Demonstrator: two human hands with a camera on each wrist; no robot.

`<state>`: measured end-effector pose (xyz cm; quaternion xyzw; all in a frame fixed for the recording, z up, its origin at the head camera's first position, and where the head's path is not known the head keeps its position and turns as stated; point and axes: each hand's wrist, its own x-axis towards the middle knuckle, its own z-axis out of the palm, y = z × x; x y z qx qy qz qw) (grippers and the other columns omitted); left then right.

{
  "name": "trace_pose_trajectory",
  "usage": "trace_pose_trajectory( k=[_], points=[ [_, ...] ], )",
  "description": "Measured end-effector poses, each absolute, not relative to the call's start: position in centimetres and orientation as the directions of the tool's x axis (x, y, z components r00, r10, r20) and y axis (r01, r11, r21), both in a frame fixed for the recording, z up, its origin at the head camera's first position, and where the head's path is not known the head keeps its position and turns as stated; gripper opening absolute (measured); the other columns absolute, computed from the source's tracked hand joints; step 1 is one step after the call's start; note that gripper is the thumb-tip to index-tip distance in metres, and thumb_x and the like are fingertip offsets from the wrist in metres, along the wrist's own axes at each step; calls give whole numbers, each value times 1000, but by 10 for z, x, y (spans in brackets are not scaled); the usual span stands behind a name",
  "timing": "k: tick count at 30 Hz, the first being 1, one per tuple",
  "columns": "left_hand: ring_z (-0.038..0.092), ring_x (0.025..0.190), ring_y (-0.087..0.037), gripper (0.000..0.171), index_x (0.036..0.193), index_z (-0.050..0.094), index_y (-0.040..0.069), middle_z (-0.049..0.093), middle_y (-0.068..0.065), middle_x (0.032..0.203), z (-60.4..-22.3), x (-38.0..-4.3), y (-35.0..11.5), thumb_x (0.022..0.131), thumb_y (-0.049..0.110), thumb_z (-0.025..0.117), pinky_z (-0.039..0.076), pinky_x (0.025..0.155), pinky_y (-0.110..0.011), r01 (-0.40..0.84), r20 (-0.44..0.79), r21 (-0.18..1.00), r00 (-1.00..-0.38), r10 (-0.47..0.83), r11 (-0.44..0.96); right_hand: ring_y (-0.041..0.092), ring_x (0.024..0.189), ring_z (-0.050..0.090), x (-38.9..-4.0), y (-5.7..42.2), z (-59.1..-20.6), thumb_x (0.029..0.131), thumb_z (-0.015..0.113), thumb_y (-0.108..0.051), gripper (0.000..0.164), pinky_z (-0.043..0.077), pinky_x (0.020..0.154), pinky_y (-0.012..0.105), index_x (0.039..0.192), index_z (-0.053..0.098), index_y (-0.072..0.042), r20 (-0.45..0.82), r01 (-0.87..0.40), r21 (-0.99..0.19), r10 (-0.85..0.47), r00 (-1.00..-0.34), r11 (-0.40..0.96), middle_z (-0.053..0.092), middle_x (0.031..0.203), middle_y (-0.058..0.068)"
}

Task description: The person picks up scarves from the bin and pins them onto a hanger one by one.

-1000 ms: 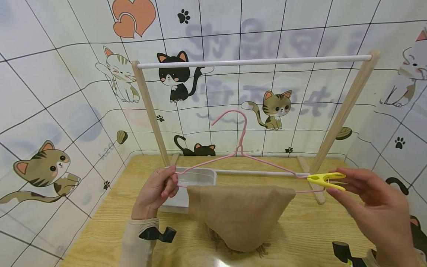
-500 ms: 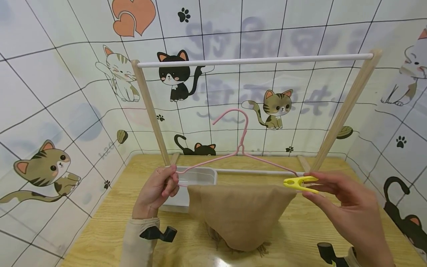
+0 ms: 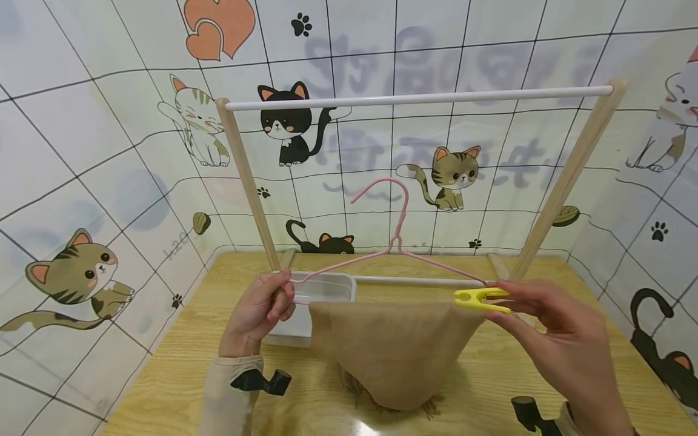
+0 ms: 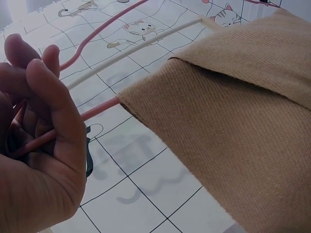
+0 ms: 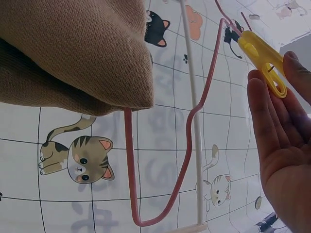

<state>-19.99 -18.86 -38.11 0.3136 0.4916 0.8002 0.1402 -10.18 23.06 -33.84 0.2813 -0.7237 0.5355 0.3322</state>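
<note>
A tan fringed cloth (image 3: 392, 345) is draped over the lower bar of a pink wire hanger (image 3: 397, 239), its hook pointing up. My left hand (image 3: 256, 312) grips the hanger's left corner, fingers curled round the wire; the left wrist view shows bare wire between that hand (image 4: 48, 121) and the cloth (image 4: 233, 111). Between thumb and fingers, my right hand (image 3: 561, 339) pinches the handles of a yellow clothespin (image 3: 469, 298), which overlaps the cloth's top right corner in the head view. From the right wrist, the clothespin (image 5: 257, 53) appears to one side of the cloth.
Behind the hanger stands a rack with a white top rod (image 3: 414, 100) and wooden posts (image 3: 567, 175). A white plastic tub (image 3: 332, 284) sits behind my left hand on the wooden table (image 3: 174, 363). A cat-patterned sheet (image 3: 371, 139) hangs behind and at the sides.
My right hand has moved left with the clothespin, from beyond the hanger's right end to the cloth's top right corner. My left hand and the hanger stay nearly still.
</note>
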Motion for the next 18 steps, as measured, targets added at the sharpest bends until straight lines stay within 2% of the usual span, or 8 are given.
trace_pose_trajectory(
  k=[7,11,14,18],
  points=[
    [51,44,0,50,82,75,12,62,12,53,-380,-200,-188,113,15,36,46,52,-17,76,359,874,-767,532,-480,12,91,74,-108,223,-342,77,80,14,36,57,80,16,109,66,21,811,-814,-568,-84,-579,119,75,112,15],
    [48,44,-2,49,82,74,12,61,11,53,-380,-200,-187,113,15,36,45,52,-17,76,358,874,-767,532,-479,9,87,74,-110,216,-342,76,83,9,36,57,77,16,108,69,15,811,-808,-544,-105,-575,226,76,110,11],
    [45,43,-4,50,82,74,12,61,11,53,-380,-200,-187,113,14,35,45,52,-17,76,361,873,-765,533,-482,7,86,74,-112,211,-340,69,83,18,42,57,77,16,110,71,11,807,-793,-526,-115,-580,308,76,107,9],
    [45,43,-4,49,82,74,12,62,11,53,-381,-200,-188,113,15,36,45,52,-17,71,358,873,-765,536,-482,6,84,73,-113,204,-337,62,80,27,52,57,75,16,109,73,7,807,-784,-511,-118,-579,353,76,103,8]
  ],
)
